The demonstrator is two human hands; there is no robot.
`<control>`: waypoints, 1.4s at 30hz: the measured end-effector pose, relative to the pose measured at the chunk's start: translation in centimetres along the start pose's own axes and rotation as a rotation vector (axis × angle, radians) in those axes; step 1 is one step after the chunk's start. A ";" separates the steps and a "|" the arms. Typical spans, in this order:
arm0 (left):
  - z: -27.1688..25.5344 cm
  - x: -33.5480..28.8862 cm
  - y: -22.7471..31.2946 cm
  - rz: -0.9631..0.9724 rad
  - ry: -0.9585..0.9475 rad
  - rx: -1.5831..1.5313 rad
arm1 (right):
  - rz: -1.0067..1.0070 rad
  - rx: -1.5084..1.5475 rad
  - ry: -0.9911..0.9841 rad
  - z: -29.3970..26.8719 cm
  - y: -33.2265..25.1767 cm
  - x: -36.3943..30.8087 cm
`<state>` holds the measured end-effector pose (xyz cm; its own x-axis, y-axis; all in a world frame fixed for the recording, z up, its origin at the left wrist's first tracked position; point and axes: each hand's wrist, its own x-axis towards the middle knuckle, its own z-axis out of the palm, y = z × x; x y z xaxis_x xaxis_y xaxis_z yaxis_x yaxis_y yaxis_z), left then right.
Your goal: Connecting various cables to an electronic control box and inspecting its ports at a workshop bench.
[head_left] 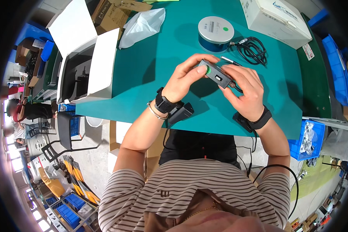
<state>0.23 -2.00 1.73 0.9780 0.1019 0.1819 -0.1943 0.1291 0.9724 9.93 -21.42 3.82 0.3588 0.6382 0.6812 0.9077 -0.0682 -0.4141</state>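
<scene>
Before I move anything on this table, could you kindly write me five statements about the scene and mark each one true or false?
1. The left hand and right hand both hold the small dark box. True.
2. The silver-topped cylinder lies tipped on its side. False: it stands upright, its flat top facing up.
3. A coiled black cable lies on the green table. True.
4. The white plastic sheet lies to the right of the cylinder. False: it lies to the left.
5. The white box on the person's left stands open. True.
</scene>
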 end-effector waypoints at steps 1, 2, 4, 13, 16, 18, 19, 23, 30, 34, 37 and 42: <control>0.0 0.0 0.0 -0.030 0.011 -0.057 | 0.014 -0.003 -0.013 -0.1 0.0 0.0; 0.1 0.0 -0.1 -0.045 0.005 -0.102 | 0.024 0.015 0.009 -0.2 0.0 -0.1; 0.3 -0.1 -0.2 0.001 -0.009 -0.080 | 0.058 0.028 0.033 -0.4 0.0 -0.1; -0.2 -0.3 -0.2 0.081 0.209 -0.204 | 0.260 0.169 0.028 -1.1 1.5 -0.1; -1.8 0.3 0.2 0.080 0.383 -0.352 | 0.337 0.122 0.101 -0.8 2.6 0.1; -2.4 0.4 0.2 0.044 0.521 -0.370 | 0.330 0.121 0.147 -0.7 3.4 0.3; -2.9 0.6 0.2 0.012 0.572 -0.400 | 0.393 0.268 0.113 -0.8 3.6 0.3; -3.6 0.7 -0.8 -0.137 0.613 -0.351 | 0.709 0.754 -0.023 -1.4 4.3 0.2; -5.4 0.8 -1.2 -0.337 0.414 -0.006 | 0.648 0.391 -0.003 -0.6 4.8 0.1; -6.2 0.7 -0.8 -0.381 0.307 0.136 | 0.699 0.318 -0.252 -2.0 5.1 0.2; -6.5 0.3 -0.5 -0.382 0.291 0.232 | 0.746 0.261 -0.429 -3.1 4.9 0.3; -6.7 0.3 -0.4 -0.434 0.294 0.386 | 0.615 0.003 -0.550 -1.8 3.9 0.5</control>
<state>0.10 4.58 0.37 0.8892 0.3932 -0.2337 0.3089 -0.1392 0.9409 14.02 -22.73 3.67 0.6330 0.7718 -0.0603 0.5831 -0.5266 -0.6186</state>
